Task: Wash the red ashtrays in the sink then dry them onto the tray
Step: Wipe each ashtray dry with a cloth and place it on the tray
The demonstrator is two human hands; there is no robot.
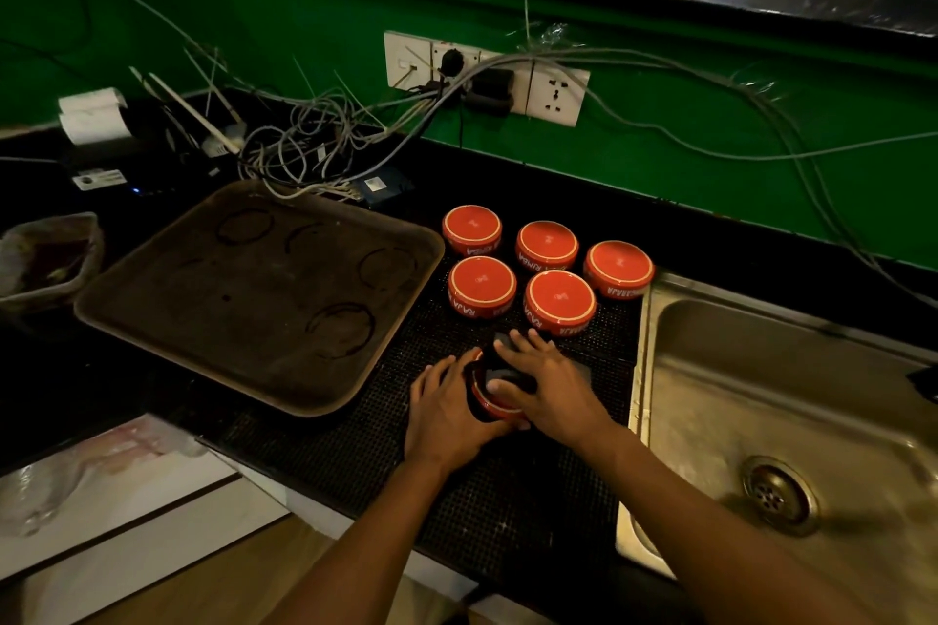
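From the head camera, the left hand (pixel 446 409) curls its fingers (pixel 440 369) round the side of one red ashtray (pixel 495 409) on the black mat (pixel 507 513) of the counter, between the tray (pixel 264 294) and the sink (pixel 792 421). The right hand (pixel 550 383) lies over the ashtray, its fingers spread and pressing a dark cloth (pixel 507 376) into it. Five more ashtrays (pixel 545 246) sit upside down just beyond, near the sink's edge. The tray holds only ring marks. This looks like the drying step on the first piece; next, the wiped ashtray would need lifting left and setting on the tray.
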